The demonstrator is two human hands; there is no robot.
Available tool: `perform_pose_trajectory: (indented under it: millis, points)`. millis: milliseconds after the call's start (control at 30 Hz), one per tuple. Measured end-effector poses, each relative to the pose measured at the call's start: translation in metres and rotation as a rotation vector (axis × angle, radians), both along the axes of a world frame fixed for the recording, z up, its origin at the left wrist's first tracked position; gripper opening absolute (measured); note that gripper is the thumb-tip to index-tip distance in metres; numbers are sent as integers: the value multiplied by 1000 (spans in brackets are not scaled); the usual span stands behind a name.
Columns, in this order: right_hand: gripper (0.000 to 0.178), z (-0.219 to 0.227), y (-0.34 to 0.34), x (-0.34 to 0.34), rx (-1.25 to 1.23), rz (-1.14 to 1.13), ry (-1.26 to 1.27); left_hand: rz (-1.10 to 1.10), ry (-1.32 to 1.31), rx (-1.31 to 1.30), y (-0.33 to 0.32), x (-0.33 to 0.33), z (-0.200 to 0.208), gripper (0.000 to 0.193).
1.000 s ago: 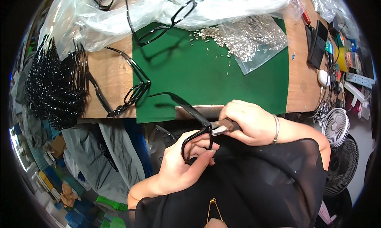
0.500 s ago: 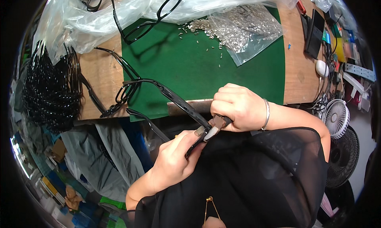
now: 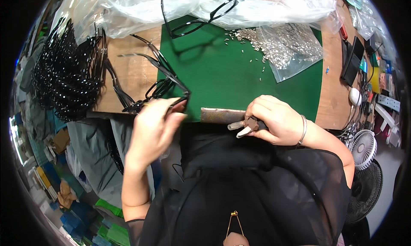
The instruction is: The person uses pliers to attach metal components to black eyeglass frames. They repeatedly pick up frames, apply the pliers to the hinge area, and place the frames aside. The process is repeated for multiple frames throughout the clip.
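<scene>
My left hand is over the table's front edge at the left, thumb and fingers closed on a black eyeglass frame. One temple of that frame points back to the left; its front is partly hidden by my fingers. Other black eyeglass frames lie right behind this hand. In my right hand is a pair of pliers, its jaws parted and pointing left with nothing between them. Beside the pliers, at the edge of the green mat, sits a flat brownish metal strip.
Small silvery metal parts spill from a clear plastic bag at the back right. Another eyeglass frame stands against plastic sheeting. A bundle of glossy black temples hangs at left. Cables, a phone and a fan are right.
The pliers' jaws have come off the eyeglass frame. My left hand has carried that frame back and left toward the other frames. My right hand stays near the mat's front edge.
</scene>
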State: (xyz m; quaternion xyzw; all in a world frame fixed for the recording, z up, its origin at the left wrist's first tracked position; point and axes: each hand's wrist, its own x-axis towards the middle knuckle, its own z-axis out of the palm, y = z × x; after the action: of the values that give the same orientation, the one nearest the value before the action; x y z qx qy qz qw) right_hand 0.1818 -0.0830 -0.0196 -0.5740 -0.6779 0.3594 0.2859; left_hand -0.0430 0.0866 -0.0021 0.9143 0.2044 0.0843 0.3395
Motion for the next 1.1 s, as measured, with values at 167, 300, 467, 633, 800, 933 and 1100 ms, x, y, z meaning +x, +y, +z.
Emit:
perform_pose_trajectory:
  millis: [167,300,467,633,800,933,1100]
  points:
    - [23,6,7,1,-60,-50,33,164,338,417,27,8,-24,35]
    - [21,6,-4,9,-71,-110,25,142,256,406,39,5,-32,44]
    - [19,6,-1,5,-65,-135,-8,211,-252,530,43,81,-5,33]
    - [20,3,-12,13,-78,-135,-77,206,-263,154,49,97,-6,13]
    - [17,-1,2,36,-109,-489,-189,365,-549,-702,10,74,45,20]
    - [14,-32,50,55,-106,-469,-500,352,-517,-1137,-21,55,60,16]
    - [12,-40,47,54,-47,-462,-576,224,-622,-1207,-61,32,31,56]
